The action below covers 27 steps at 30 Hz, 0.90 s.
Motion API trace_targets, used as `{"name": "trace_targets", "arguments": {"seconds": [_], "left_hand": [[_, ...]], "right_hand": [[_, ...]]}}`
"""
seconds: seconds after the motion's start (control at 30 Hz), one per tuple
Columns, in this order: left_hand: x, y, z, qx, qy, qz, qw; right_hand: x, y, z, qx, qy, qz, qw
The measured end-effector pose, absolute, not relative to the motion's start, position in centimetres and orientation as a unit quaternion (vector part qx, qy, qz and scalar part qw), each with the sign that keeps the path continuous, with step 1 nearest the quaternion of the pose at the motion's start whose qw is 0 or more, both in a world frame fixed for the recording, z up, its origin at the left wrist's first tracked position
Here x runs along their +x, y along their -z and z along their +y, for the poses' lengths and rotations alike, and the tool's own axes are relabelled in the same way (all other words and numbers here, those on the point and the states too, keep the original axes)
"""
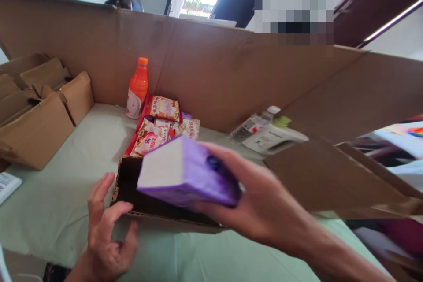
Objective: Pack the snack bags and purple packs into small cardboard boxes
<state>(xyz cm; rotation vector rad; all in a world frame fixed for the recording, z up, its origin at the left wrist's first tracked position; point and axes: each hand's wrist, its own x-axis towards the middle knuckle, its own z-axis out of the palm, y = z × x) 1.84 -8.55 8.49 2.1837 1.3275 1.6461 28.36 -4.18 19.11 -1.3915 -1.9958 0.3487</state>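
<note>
My right hand grips a purple box with a plain white face and a dark round spot, thumb and fingers on opposite sides. It is tilted over an open, narrow cardboard box, partly covering the opening. At that cardboard box's left end, my left hand has its fingers apart and holds nothing. One fingertip is at the rim, though I cannot tell if it touches. Just behind the cardboard box lie several red and white snack packets. An orange bottle stands upright behind them.
Open cardboard cartons stand on the left. Toward the right, a white jug and a clear bottle look blurred. A tall cardboard wall runs behind everything, and pale green cloth covers the surface.
</note>
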Motion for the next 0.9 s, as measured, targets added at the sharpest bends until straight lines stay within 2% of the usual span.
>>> {"name": "trace_targets", "arguments": {"seconds": [0.13, 0.23, 0.4, 0.5, 0.73, 0.9], "left_hand": [[2.1, -9.1, -8.2, 0.721, -0.553, 0.417, 0.021], [2.1, -9.4, -8.1, 0.724, -0.556, 0.408, 0.017], [2.1, -9.4, -8.0, 0.722, -0.563, 0.400, 0.033], [2.2, -9.3, -8.0, 0.724, -0.565, 0.394, 0.046], [2.3, -9.2, -8.0, 0.729, -0.563, 0.385, 0.055], [1.9, -8.3, -8.1, 0.713, -0.566, 0.412, 0.038]], "right_hand": [[24.1, -19.8, -2.5, -0.439, -0.057, -0.891, 0.102], [22.4, -20.2, -2.2, -0.436, -0.042, -0.899, 0.003], [21.0, -20.7, -1.7, -0.430, -0.093, -0.888, -0.132], [21.1, -19.0, -0.9, -0.419, -0.105, -0.887, -0.164], [22.7, -13.4, 0.1, -0.397, -0.148, -0.893, -0.155], [22.1, -15.4, 0.3, -0.412, -0.164, -0.877, -0.186]]}}
